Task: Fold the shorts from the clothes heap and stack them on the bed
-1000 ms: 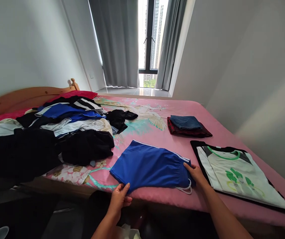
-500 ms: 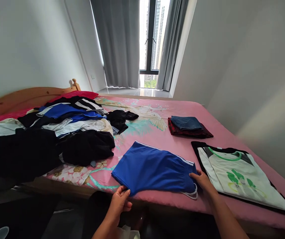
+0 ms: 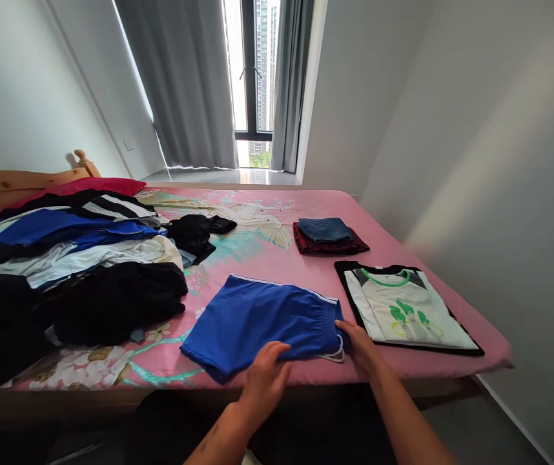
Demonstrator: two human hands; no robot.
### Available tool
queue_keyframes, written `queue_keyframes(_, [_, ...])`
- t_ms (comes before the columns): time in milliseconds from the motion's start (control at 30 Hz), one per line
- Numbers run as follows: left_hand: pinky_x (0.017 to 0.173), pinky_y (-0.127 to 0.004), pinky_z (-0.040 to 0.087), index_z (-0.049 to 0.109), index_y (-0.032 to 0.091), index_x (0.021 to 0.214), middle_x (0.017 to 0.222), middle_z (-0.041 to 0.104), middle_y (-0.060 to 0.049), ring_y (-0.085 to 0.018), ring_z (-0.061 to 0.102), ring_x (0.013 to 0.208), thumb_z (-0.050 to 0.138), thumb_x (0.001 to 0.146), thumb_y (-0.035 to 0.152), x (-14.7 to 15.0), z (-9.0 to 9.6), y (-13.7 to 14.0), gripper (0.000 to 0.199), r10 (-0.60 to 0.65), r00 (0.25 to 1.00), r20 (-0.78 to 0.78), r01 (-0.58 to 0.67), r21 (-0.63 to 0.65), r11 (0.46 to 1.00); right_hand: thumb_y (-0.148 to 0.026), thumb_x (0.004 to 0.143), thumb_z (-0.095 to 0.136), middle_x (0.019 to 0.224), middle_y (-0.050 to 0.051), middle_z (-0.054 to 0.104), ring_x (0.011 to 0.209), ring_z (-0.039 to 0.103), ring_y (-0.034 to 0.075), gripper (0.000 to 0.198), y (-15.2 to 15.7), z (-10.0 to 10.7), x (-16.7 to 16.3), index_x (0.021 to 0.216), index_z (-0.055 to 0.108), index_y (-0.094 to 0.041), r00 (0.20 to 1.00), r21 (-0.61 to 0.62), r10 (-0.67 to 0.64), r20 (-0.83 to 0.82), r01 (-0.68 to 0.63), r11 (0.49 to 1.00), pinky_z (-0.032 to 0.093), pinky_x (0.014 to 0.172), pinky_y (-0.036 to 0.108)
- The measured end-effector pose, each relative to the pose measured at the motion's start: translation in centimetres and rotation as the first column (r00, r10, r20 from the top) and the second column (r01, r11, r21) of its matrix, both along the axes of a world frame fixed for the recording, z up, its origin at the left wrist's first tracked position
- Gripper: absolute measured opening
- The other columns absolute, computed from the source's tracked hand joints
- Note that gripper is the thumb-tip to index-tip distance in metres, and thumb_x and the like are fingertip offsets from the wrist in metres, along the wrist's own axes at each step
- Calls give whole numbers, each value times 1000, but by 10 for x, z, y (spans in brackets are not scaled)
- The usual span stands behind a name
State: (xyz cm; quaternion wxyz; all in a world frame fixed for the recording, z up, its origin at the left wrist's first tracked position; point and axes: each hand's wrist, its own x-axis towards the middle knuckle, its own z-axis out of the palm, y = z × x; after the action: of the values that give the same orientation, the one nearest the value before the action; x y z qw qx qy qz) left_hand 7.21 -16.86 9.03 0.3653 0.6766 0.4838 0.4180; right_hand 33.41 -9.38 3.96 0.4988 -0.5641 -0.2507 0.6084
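Blue shorts [image 3: 262, 320] with white side stripes and a white drawstring [image 3: 336, 352] lie folded in half on the bed, waistband toward the right. My right hand [image 3: 358, 341] pinches the waistband end, thumb on top and the other fingers partly hidden. Over the near edge of the shorts hovers my left hand [image 3: 267, 376], fingers apart and holding nothing; whether a fingertip touches the cloth I cannot tell.
A heap of clothes [image 3: 107, 248] covers the bed's left side. Folded jeans [image 3: 324, 229] lie on red plaid cloth [image 3: 306, 244] farther back. To the right, a white T-shirt [image 3: 410, 316] rests on black cloth. The pink bed sheet's [image 3: 301, 381] front edge is close.
My left hand has let go of the shorts' hem corner and moved right along the near edge. My right hand stays at the waistband. The view has turned right.
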Motion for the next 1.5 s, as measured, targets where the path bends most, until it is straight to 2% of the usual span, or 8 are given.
queue_keyframes(267, [114, -52, 22, 44, 14, 137, 147, 37, -15, -31, 30, 138, 56, 62, 5, 96, -18, 45, 76, -133, 955, -265, 154, 60, 986, -38, 66, 69, 89, 6, 70, 81, 66, 21, 36, -13, 32, -19, 93, 60, -15, 995, 131, 1, -96, 11, 991, 53, 68, 29])
queue_keyframes(467, [99, -39, 42, 52, 14, 125, 115, 64, -10, -23, 59, 107, 53, 78, 17, 81, -7, 66, 47, -47, 987, 153, 58, -65, 996, -53, 82, 52, 122, 10, 59, 100, 62, 24, 51, -22, 55, -24, 121, 53, -21, 989, 277, 148, -15, -138, 951, 53, 72, 35])
queue_keyframes(567, [91, -32, 46, 58, 14, 113, 102, 67, -6, -20, 60, 95, 57, 82, 29, 53, 16, 70, 35, -51, 940, 339, 105, -144, 984, -44, 84, 53, 126, 12, 54, 114, 53, 25, 45, -23, 64, -33, 122, 52, -20, 923, 470, 3, 385, -199, 860, 49, 88, 43])
queue_keyframes(700, [85, -28, 47, 58, 16, 117, 101, 66, -4, -19, 59, 93, 63, 79, 36, 18, 56, 63, 43, -75, 900, 429, 163, -172, 971, -29, 83, 57, 133, 10, 46, 128, 39, 26, 44, -23, 90, -54, 125, 50, -24, 567, 654, -381, 731, -419, 630, 32, 106, 53])
queue_keyframes(867, [80, -26, 48, 59, 17, 118, 102, 66, -5, -20, 60, 90, 66, 76, 36, -12, 89, 46, 47, -46, 914, 403, 111, -140, 984, -26, 82, 59, 127, 12, 49, 122, 43, 28, 48, -19, 129, -81, 127, 45, -23, 381, 641, -544, 748, -625, 444, 35, 103, 53])
queue_keyframes(1133, [96, -30, 44, 59, 19, 119, 116, 63, -5, -23, 57, 107, 61, 77, 28, -39, 93, 23, 42, 32, 949, 315, -32, -4, 999, -17, 86, 52, 100, 7, 61, 97, 55, 21, 23, -27, 160, -120, 109, 51, -21, 375, 542, -512, 773, -810, 224, 41, 96, 46])
queue_keyframes(1300, [102, -35, 41, 55, 20, 126, 123, 62, -5, -24, 55, 114, 59, 79, 26, -52, 91, 10, 47, -20, 957, 291, 16, 14, 1000, -14, 89, 43, 93, 7, 62, 87, 55, 20, 20, -39, 171, -135, 104, 56, -20, 287, 437, -470, 835, -864, 250, 46, 80, 38])
queue_keyframes(1500, [109, -37, 34, 49, 19, 134, 136, 52, -7, -25, 47, 126, 56, 81, 24, -61, 80, 5, 54, -89, 953, 289, 93, 0, 996, -13, 85, 47, 124, 7, 55, 117, 47, 24, 14, -42, 181, -138, 90, 58, -21, 251, 345, -382, 889, -917, 202, 32, 106, 49])
